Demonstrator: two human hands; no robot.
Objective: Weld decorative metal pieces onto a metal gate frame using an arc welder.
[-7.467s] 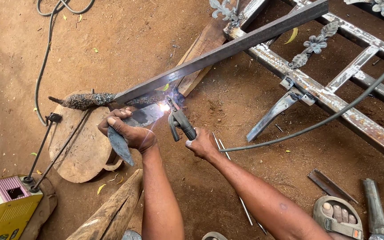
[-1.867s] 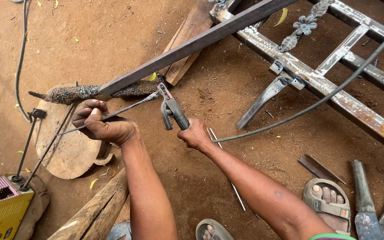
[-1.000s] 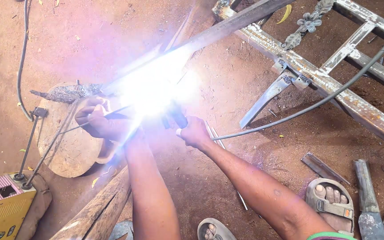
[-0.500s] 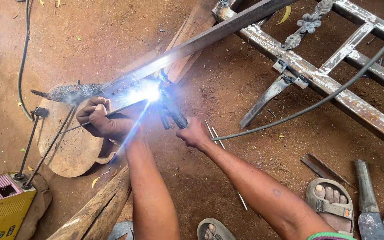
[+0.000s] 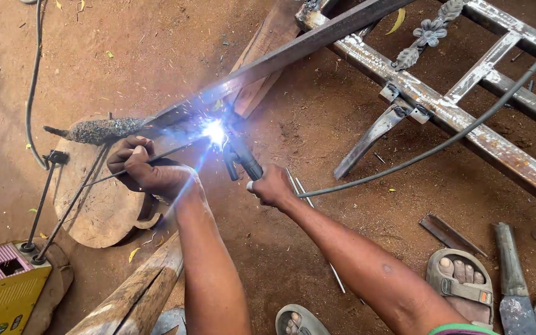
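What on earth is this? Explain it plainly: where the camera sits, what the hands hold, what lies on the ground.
The camera sits on the person's head, looking down at their own two bare arms. The right hand grips a welding electrode holder, with a black cable trailing off to the right. The bright blue-white arc burns where its tip meets a long steel bar. The left hand has its fingers closed on a thin rod that points toward the arc. On the dirt floor lie a round wooden block, a yellow welding machine and a metal gate frame. Two sandalled feet show at the bottom.
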